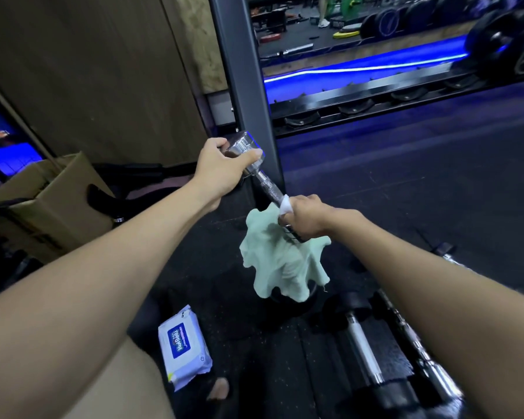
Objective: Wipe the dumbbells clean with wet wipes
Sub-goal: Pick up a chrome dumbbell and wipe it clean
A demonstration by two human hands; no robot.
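I see the chrome dumbbell (pixel 256 170) held up in mid-frame, tilted so that its upper head points toward the upper left and its knurled handle runs down to the lower right. My left hand (pixel 224 167) grips that upper head, fingers and thumb curled round the shiny metal. My right hand (pixel 307 216) is closed around the lower part of the handle, and a white wet wipe (pixel 286 204) peeks out between its fingers and the bar — the hand pinches it against the handle. A pale green cloth (pixel 280 261) hangs from under the right hand, draped over the lower end of the dumbbell, so I cannot see that lower head.

On the dark rubber floor (pixel 375 182), at lower centre-left, lies the pack of wet wipes (pixel 183 347), white with a blue label, flap side up. To the lower right another dumbbell (pixel 365 352) with black heads and a pale handle lies on the floor, just beside a further bar that my right forearm partly hides.

At the left edge stands an open cardboard box (pixel 47 207). A grey steel post (pixel 248 86) rises behind the raised dumbbell, and a black rack rail (pixel 375 95) runs to the right from it — blue light glows along the strip above it. Large black dumbbells (pixel 508 46) sit at the upper right.
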